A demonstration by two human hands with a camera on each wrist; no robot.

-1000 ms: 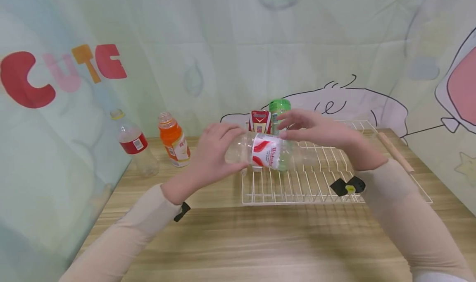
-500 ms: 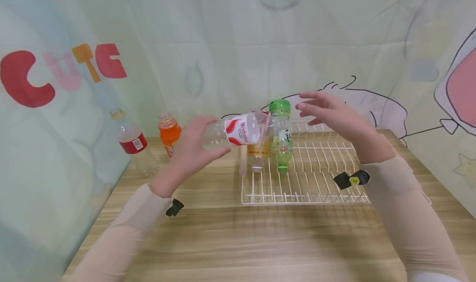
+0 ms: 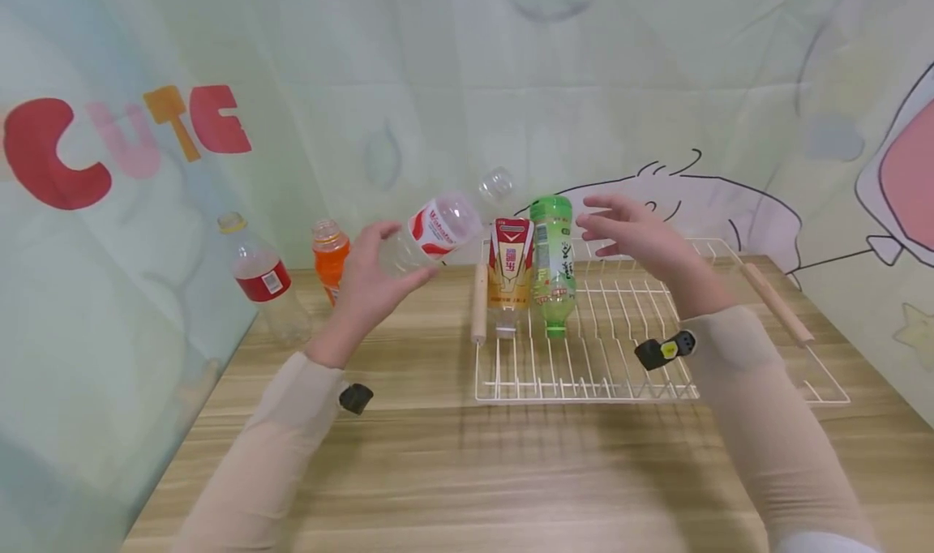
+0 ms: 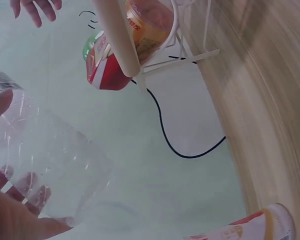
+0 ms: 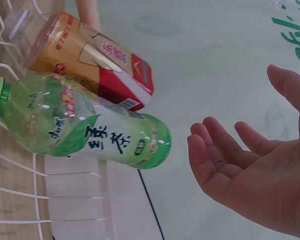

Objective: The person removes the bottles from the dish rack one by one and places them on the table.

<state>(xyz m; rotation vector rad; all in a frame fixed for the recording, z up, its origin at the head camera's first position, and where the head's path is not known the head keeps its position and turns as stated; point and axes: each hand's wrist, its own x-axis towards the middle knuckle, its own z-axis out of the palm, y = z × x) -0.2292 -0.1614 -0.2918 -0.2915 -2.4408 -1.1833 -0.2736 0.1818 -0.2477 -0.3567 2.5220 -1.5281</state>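
My left hand point(image 3: 370, 281) grips a clear plastic bottle point(image 3: 441, 227) with a red and white label, held aloft left of the rack and tilted with its neck up to the right. In the left wrist view, thumb and fingers wrap the bottle's clear lower part point(image 4: 65, 155). My right hand point(image 3: 645, 233) is raised over the white wire rack point(image 3: 627, 391), fingers spread and holding nothing. Nearest to it is a green tea bottle point(image 5: 95, 120), standing neck-down in the rack. Beside that stands a gold and red bottle point(image 3: 508, 269), also upside down.
On the wooden table point(image 3: 409, 472) at left stand an empty bottle with a red label point(image 3: 264, 281) and an orange-labelled bottle point(image 3: 330, 257), partly behind my left hand. Wooden handles point(image 3: 777, 302) flank the rack. A printed curtain point(image 3: 409, 66) hangs close behind.
My right hand has come off the clear bottle and drawn back to the right. My left hand has carried the bottle leftward, turning it from level to neck-up.
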